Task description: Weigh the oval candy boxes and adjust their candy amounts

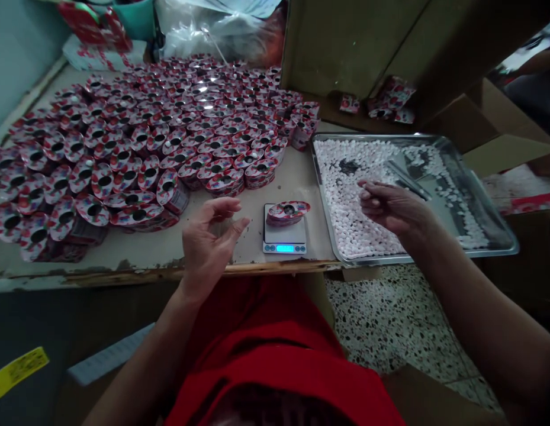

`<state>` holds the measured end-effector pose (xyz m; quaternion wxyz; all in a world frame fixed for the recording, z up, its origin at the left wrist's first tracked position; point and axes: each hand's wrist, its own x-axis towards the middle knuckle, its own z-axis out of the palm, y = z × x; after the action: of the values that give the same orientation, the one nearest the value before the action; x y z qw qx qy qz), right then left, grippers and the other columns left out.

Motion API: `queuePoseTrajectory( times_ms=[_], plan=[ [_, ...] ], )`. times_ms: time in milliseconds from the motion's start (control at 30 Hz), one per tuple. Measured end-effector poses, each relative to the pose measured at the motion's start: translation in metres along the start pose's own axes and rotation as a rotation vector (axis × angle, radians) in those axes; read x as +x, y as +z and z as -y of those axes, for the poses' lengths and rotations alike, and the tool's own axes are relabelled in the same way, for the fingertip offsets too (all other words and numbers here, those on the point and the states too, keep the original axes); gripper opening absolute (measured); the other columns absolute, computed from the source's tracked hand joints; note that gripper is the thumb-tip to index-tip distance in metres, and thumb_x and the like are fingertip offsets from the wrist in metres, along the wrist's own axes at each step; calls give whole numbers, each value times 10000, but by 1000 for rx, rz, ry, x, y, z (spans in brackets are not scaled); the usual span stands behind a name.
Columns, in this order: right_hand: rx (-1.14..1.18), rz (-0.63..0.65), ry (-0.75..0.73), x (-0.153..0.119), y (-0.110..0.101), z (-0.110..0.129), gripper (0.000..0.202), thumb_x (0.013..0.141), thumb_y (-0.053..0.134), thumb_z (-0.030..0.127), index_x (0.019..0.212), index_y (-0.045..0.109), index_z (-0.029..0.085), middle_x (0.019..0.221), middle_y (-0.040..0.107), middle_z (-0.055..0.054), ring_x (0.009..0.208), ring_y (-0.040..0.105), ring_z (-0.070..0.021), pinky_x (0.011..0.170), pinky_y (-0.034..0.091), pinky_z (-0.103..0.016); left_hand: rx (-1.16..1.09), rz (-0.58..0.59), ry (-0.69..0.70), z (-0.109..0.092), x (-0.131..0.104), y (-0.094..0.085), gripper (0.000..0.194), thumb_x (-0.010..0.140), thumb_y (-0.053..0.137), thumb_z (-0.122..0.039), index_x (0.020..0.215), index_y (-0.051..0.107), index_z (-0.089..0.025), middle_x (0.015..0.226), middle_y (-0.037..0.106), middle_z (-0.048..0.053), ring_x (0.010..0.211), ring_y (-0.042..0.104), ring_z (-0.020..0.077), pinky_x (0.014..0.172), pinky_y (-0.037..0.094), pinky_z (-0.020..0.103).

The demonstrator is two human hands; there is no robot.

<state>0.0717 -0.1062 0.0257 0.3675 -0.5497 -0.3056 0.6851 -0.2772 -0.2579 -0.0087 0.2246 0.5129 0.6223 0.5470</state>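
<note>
A small digital scale with a lit blue display stands near the table's front edge. On its plate sits one oval red-and-white printed packet with a round hole in its top. To the left of the scale, my left hand is raised, thumb and fingers curved apart with nothing between them. Over a metal tray of small white pellets, my right hand is closed in a pinch; what its fingertips hold, if anything, is too small to make out. A metal scoop-like piece lies in the tray behind that hand.
Many similar oval packets stand packed together across the table's left and back. A large cardboard box rises behind the tray, with a few packets at its base. Another open carton is at the right. Clear plastic bags lie at the back.
</note>
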Motion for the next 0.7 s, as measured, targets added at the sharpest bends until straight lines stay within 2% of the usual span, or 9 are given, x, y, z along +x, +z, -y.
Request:
queuePoseTrajectory(
  times_ms=[200, 333, 400, 433, 500, 533, 600, 633, 700],
  plan=[
    [-105, 79, -108, -5, 18, -5, 75, 907, 740, 81, 941, 732, 148, 757, 608, -26, 563, 465, -78, 466, 363, -122, -20, 28, -11, 3, 0, 5, 364, 870, 833, -268, 1214, 719, -236, 1110, 773, 42, 1019, 724, 193, 982, 567, 364],
    [-184, 19, -238, 0, 10, -6, 45, 906, 727, 148, 921, 749, 183, 804, 651, -43, 630, 545, -117, 539, 445, -182, 78, 88, 15, 16, -1, 19, 661, 782, 914, -244, 1383, 639, -255, 1235, 760, 58, 1092, 703, 220, 950, 564, 368],
    [-355, -17, -384, 0, 1, -7, 44, 879, 757, 212, 922, 769, 206, 894, 706, -71, 795, 651, -186, 695, 547, -270, 145, 153, 23, 25, 0, 34, 811, 718, 964, -234, 1445, 606, -259, 1294, 753, 77, 1128, 690, 253, 968, 567, 399],
    [-472, -39, -468, -1, -2, -8, 73, 862, 782, 245, 930, 782, 219, 1006, 735, -93, 945, 684, -239, 812, 575, -337, 164, 191, 36, 28, 2, 44, 807, 709, 973, -235, 1435, 623, -258, 1297, 756, 83, 1138, 690, 267, 982, 569, 416],
    [-660, -78, -608, -5, -5, -15, 157, 831, 833, 300, 976, 809, 246, 1298, 709, -108, 1251, 620, -332, 1029, 536, -462, 161, 259, 93, 31, 9, 63, 636, 758, 945, -236, 1344, 698, -257, 1255, 777, 79, 1138, 702, 273, 1008, 571, 428],
    [-682, -87, -648, -7, -3, -20, 206, 827, 849, 323, 1021, 815, 261, 1402, 668, -96, 1344, 565, -349, 1101, 493, -496, 149, 287, 147, 30, 14, 72, 514, 809, 906, -227, 1292, 730, -258, 1227, 788, 72, 1134, 707, 266, 1013, 572, 422],
    [-525, -74, -648, -11, 8, -33, 276, 862, 845, 363, 1124, 798, 290, 1434, 653, -72, 1370, 552, -328, 1149, 462, -499, 145, 302, 320, 21, 26, 89, 329, 906, 797, -184, 1224, 767, -260, 1200, 802, 62, 1126, 710, 251, 1030, 565, 416],
    [-368, -54, -599, -12, 16, -40, 273, 898, 821, 382, 1153, 778, 294, 1360, 689, -69, 1310, 598, -303, 1125, 489, -478, 166, 284, 431, 13, 32, 95, 305, 936, 748, -162, 1222, 774, -265, 1208, 803, 60, 1139, 704, 251, 1061, 549, 430],
    [19, -10, -411, -11, 36, -50, 194, 985, 728, 423, 1108, 736, 273, 1153, 733, -68, 1106, 685, -265, 980, 585, -422, 238, 246, 685, -5, 43, 108, 332, 977, 679, -143, 1258, 774, -293, 1259, 793, 52, 1197, 679, 262, 1160, 480, 482]
  ],
)
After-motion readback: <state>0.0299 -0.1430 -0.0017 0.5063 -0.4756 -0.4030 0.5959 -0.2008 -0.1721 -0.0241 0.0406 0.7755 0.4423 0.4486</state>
